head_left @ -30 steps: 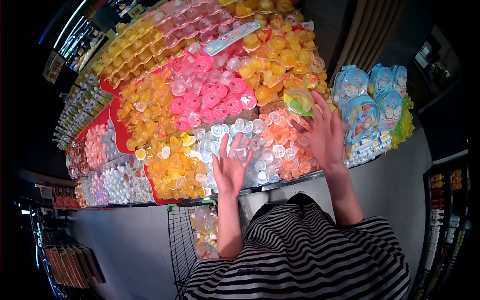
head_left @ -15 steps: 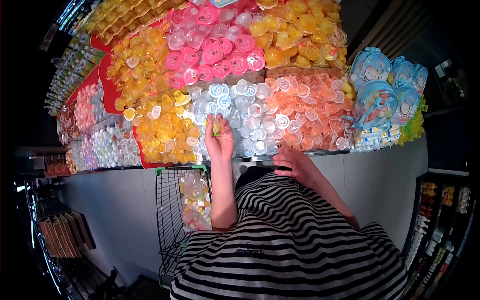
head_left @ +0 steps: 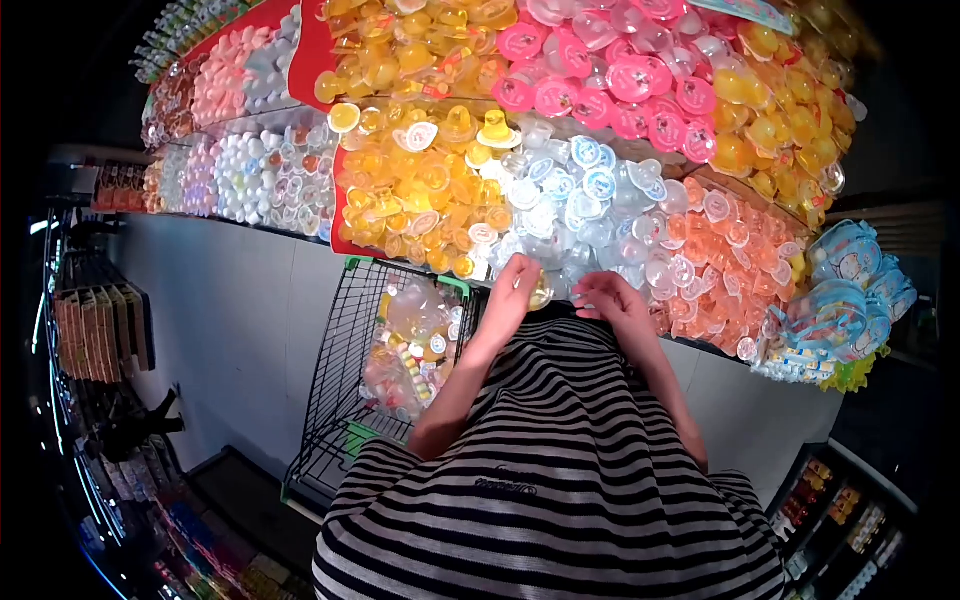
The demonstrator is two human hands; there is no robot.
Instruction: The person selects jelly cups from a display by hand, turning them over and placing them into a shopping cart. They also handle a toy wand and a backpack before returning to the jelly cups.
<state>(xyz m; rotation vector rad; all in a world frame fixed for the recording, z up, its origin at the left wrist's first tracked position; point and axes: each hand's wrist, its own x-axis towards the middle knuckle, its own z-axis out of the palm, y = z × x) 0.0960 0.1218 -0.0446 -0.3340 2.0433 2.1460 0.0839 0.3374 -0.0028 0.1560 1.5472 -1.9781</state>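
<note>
My left hand (head_left: 512, 292) is closed on a small clear, yellowish jelly cup (head_left: 541, 292), which shows at the fingertips close to my striped shirt. Facing it from the right is my right hand (head_left: 615, 302), its fingers loosely bent and apart with nothing visible in them. Both hands are at the front edge of the display. Just beyond them lie heaps of clear white jelly cups (head_left: 570, 195), with yellow jelly cups (head_left: 395, 185) to the left and orange ones (head_left: 735, 255) to the right.
A black wire shopping cart (head_left: 335, 360) with green corners stands at my left, with a plastic bag of jelly cups (head_left: 418, 310) in it. Pink-lidded cups (head_left: 640, 75) fill the upper tier. Blue cartoon backpacks (head_left: 845, 290) hang at the display's right end.
The view has swung left, so the display sits further right. My left hand has come down with the jelly cup, closer to my body and to my right hand.
</note>
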